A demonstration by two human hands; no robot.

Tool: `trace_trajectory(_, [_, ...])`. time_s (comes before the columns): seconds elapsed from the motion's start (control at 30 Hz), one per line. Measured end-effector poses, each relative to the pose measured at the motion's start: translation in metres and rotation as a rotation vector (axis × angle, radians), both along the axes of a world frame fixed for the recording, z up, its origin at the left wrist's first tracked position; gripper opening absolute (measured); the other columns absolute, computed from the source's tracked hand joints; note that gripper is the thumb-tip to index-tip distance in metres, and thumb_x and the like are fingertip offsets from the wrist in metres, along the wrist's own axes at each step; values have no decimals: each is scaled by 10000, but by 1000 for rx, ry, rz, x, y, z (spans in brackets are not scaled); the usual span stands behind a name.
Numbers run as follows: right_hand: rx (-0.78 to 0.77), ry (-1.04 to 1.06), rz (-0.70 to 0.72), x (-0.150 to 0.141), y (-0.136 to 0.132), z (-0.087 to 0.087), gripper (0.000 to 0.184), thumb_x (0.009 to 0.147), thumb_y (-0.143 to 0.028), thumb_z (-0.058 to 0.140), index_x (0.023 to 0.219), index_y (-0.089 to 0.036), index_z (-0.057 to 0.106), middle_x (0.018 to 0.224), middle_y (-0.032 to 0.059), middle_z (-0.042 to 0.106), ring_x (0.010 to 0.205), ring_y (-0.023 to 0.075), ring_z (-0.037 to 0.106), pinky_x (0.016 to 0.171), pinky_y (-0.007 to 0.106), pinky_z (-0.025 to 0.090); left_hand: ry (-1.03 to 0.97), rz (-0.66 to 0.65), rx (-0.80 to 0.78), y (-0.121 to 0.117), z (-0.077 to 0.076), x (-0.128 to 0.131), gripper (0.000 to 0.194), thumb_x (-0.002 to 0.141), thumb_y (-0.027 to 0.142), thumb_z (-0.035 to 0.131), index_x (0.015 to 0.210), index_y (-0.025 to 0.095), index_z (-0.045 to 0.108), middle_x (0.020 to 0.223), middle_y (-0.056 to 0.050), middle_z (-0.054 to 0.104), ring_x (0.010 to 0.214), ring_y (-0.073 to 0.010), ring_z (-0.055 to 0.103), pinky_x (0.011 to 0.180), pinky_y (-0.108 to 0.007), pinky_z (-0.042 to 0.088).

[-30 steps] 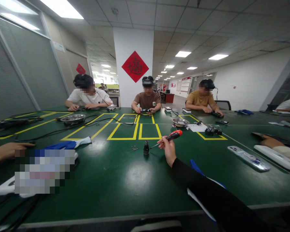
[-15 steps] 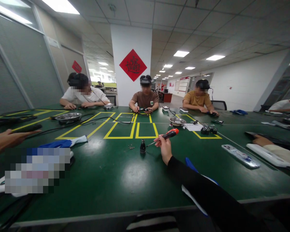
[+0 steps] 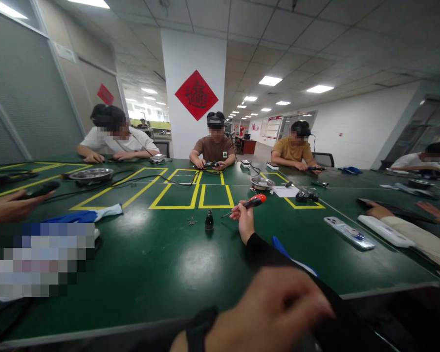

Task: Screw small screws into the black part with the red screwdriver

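Observation:
My right hand (image 3: 244, 222) is stretched out over the green table (image 3: 150, 264), closed round a screwdriver (image 3: 254, 200) with a red and black handle. Its thin shaft points left and down toward a small black upright part (image 3: 209, 221), stopping short of it. A few loose screws (image 3: 191, 222) lie just left of that part. My left hand (image 3: 275, 308), with a dark band at the wrist, is large and blurred at the bottom edge. It sits against my black right sleeve, and its fingers are smeared.
Three people sit across the table. A co-worker's hand (image 3: 11, 205) is at the left and another's arm (image 3: 407, 230) at the right. A blue and white glove (image 3: 84, 215), metal bowls (image 3: 261, 183), cables and a white device (image 3: 348, 232) lie around yellow floor-tape boxes.
My left hand has come up into view at the bottom, next to my right sleeve. The view has swung slightly right. My right hand keeps hold of the screwdriver.

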State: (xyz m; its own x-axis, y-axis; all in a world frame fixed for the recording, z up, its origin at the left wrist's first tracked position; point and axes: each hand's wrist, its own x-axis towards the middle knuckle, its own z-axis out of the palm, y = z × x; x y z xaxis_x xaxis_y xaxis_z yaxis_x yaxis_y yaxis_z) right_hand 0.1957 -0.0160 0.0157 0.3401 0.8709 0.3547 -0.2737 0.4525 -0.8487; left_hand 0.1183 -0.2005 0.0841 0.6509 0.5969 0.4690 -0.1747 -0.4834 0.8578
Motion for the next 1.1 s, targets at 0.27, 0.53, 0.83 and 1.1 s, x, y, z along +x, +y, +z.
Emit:
trace_trajectory(0.27, [68,-157,12,-3,14,15,300,770,-311,550,1020,-186,442,779,-6,619,585,120,617,461,212,445,-148,1173,137,182,-31,-82,237,885,284,391,853,162,592,881,-56,563,902,-185,516,843,-326,405])
trace_trajectory(0.53, [127,-195,52,-12,-6,-6,216,845,-351,505,969,-183,446,765,2,618,597,113,604,530,230,445,72,854,253,195,-75,-111,387,938,362,231,1140,188,512,1135,-77,541,1098,-184,481,992,-367,344])
trace_trajectory(0.83, [213,-244,72,-11,-28,20,273,876,-261,455,1140,-220,400,800,-18,565,648,122,594,640,284,472,352,664,285,186,-82,-113,590,672,338,694,1203,199,479,1142,-79,574,1034,-227,540,928,-363,407])
trace_trajectory(1.1, [320,-423,132,-18,-44,15,131,882,-289,460,983,-205,467,749,-7,573,579,116,550,607,282,457,412,657,260,188,-79,-113,320,706,329,663,984,176,621,910,-48,655,843,-200,592,780,-299,446])
